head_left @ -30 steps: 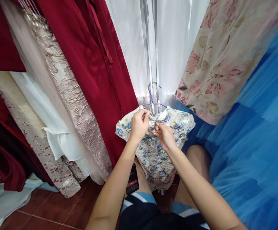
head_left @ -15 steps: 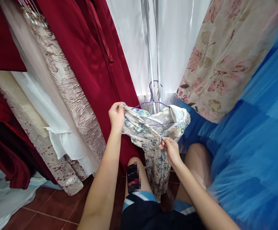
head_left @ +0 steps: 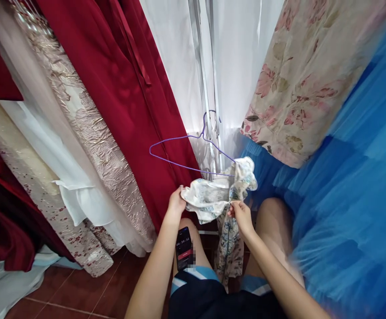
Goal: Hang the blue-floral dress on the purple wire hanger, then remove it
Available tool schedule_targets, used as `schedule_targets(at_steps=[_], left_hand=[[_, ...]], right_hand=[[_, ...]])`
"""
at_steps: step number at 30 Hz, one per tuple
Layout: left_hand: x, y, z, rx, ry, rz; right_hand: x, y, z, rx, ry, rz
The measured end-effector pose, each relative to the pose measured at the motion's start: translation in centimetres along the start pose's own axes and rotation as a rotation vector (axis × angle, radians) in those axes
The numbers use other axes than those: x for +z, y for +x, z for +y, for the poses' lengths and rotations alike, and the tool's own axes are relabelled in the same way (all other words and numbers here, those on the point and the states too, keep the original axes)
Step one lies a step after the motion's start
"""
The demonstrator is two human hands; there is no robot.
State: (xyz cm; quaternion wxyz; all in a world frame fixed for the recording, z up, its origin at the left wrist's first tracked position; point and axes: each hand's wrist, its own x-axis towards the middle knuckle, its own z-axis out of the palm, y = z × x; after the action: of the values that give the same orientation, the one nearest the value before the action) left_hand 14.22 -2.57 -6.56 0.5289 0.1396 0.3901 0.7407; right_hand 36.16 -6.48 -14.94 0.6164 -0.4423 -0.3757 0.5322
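A white dress with a blue and yellow floral print (head_left: 231, 235) hangs by one shoulder from a purple wire hanger (head_left: 176, 138). The hanger's left arm is bare, and its right end is inside the garment's right shoulder. My left hand (head_left: 177, 203) is closed on the loose left shoulder of the dress, below the hanger. At the front of the neckline, my right hand (head_left: 241, 215) pinches the fabric. The lower part of the dress drops between my knees.
Dark red cloth (head_left: 126, 102) and several other garments hang on the left. White fabric (head_left: 242, 57) is behind the hanger. A pink-flowered cloth (head_left: 289, 97) and blue tulle (head_left: 355, 190) hang on the right. A phone (head_left: 184, 250) rests on my left thigh.
The left shoulder of the dress has come off the hanger. My left hand has moved down and right with it, while my right hand has lowered slightly, still pinching the neckline.
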Motion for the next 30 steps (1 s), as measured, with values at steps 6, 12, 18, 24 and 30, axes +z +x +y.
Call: schedule_targets(at_steps=[6,12,18,24,30], left_hand=[[1.6,-6.5,-5.0,-0.036,0.134,-0.368],[4.2,-11.4,-6.1,0.325,0.554,-0.689],[3.8,-11.2,-5.6,0.455,0.800,-0.826],[-0.2,-10.3,-6.6,-0.182,0.682,-1.044],[-1.3,-8.7,-3.4,0.042,0.855,-0.884]], right_hand=[[-2.1,-1.0,2.6,0.054,-0.161,-0.056],[-2.1,-3.1,-3.6,-0.058,-0.144,-0.454],[-2.9,-4.4,-8.4,0.219,0.019,-0.715],[-5.2,-1.6,-13.3,-0.072,-0.411,-0.707],[-8.5,6.8,-20.0,-0.417,-0.581,-0.347]])
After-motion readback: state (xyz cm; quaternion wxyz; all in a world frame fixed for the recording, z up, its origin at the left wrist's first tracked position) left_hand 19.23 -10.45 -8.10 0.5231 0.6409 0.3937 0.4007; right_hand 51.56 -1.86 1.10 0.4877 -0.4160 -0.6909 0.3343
